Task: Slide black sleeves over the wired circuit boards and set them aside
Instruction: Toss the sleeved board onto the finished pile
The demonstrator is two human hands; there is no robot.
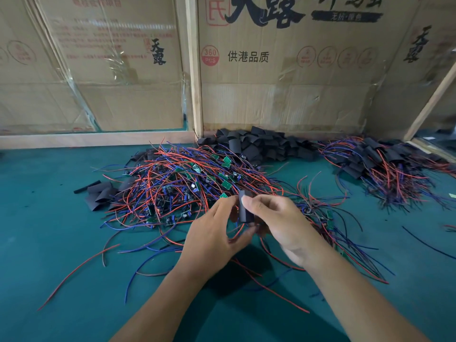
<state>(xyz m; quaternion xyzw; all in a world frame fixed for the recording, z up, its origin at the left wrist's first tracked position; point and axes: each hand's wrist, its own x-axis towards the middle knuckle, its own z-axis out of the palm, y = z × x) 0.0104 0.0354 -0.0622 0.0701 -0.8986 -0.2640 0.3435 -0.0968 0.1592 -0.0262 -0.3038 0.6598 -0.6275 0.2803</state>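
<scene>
Both hands meet above the middle of the green table: the right hand (278,218) pinches an upright black sleeve (244,208) between thumb and curled fingers, and the left hand (217,228) closes its fingers against the sleeve's other side, red and blue leads trailing out below the palms. Whether a board already sits inside the sleeve I cannot tell. Just behind the hands lies a loose heap of wired circuit boards (187,183), small green rectangles tangled in thin red and blue wire. Against the back edge of the table (49,243) sits a pile of empty sleeves (261,144), matte, flattened tubes. Toward the right edge lies a pile of sleeved boards (385,164), wires sticking out. More flat sleeves (101,193) lie left of the heap. Taped cardboard panels (283,70) in wooden frames wall the back.
</scene>
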